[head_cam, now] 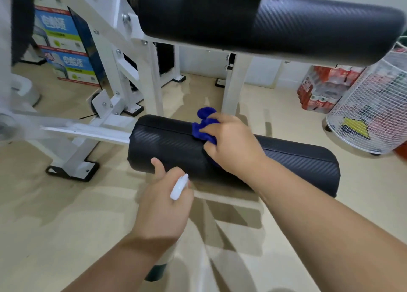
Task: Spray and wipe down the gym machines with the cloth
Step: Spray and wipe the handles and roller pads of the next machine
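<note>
The white machine frame (141, 71) filled the upper left, its feet planted on the beige floor (66, 214), which lay open in front and to the left. A long black upper pad (275, 25) ran out to the right edge. Below it, the shorter lower roller pad (167, 146) stuck out, its right end free and near a white wire basket (374, 111). The right hand (233, 146) pressed a bunched blue cloth (203, 126) against that roller's top, fingers clenched around it. The left hand (163, 205) gripped a white spray bottle (179, 187) just before the roller's near edge.
</note>
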